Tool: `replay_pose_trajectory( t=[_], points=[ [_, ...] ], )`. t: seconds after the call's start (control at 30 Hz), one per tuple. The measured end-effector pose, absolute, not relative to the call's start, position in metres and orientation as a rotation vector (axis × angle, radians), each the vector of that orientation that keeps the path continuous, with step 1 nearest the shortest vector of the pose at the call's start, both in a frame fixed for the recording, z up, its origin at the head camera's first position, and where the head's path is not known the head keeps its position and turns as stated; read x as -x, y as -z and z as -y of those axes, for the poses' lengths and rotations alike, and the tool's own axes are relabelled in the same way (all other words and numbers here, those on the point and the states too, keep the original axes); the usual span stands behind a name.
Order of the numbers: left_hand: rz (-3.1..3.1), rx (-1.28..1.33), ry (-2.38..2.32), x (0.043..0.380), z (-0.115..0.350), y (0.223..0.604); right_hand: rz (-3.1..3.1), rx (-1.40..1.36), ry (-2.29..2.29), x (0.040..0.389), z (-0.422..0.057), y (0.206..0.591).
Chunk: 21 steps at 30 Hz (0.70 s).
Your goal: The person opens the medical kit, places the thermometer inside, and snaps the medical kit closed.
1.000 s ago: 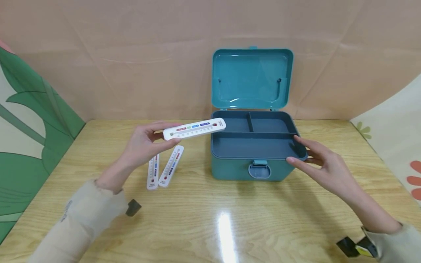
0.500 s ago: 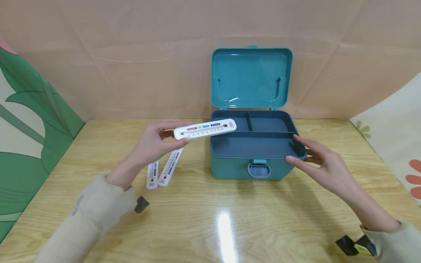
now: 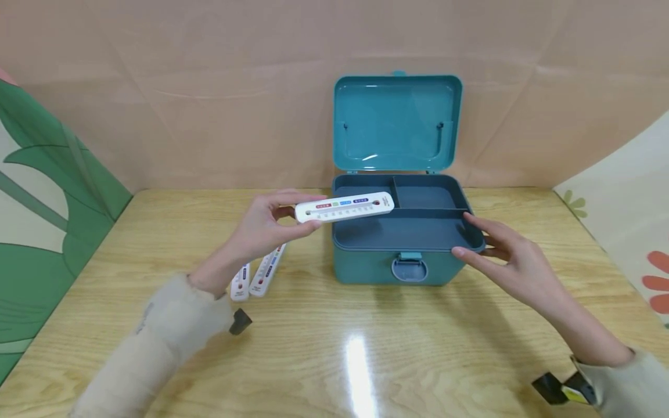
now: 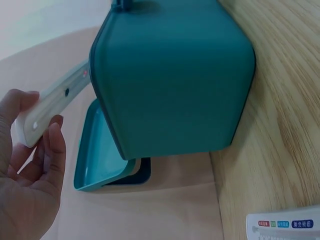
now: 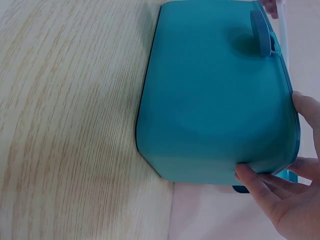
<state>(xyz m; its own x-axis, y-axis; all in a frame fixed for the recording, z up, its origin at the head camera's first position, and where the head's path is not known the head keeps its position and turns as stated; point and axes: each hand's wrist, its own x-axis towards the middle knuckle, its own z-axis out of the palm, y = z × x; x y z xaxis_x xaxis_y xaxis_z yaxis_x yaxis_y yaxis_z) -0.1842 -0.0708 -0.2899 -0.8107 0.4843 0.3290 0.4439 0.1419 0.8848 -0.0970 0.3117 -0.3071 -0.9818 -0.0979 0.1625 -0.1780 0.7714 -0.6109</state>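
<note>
My left hand [image 3: 265, 228] pinches one end of a white thermometer [image 3: 345, 208] between thumb and fingers. The thermometer is held nearly level, its printed scale up, its far end above the left part of a teal storage box [image 3: 366, 267]. The lid [image 3: 397, 123] stands raised at the back. A dark blue divided tray [image 3: 402, 229] fills the top of the box. My right hand [image 3: 514, 264] holds the box's front right corner, thumb at the front rim and fingers along the side [image 5: 225, 100].
Two more white thermometers, a left one [image 3: 240, 284] and a right one [image 3: 268, 271], lie on the wooden table [image 3: 292, 354] beneath my left forearm, partly hidden by it. A peach cloth [image 3: 235, 116] hangs behind the table. Patterned panels flank both sides.
My left hand has carried the thermometer to the right, until its far end reaches over the tray. The right hand stays at the box's corner.
</note>
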Motion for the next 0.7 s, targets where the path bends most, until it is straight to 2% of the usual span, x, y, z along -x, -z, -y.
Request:
replay_pose_trajectory(
  t=[0.7],
  points=[
    [-2.367,-1.018,-1.702,0.189,0.041,0.289,2.828,-0.224,-1.001,0.096,-0.310,0.307]
  ],
)
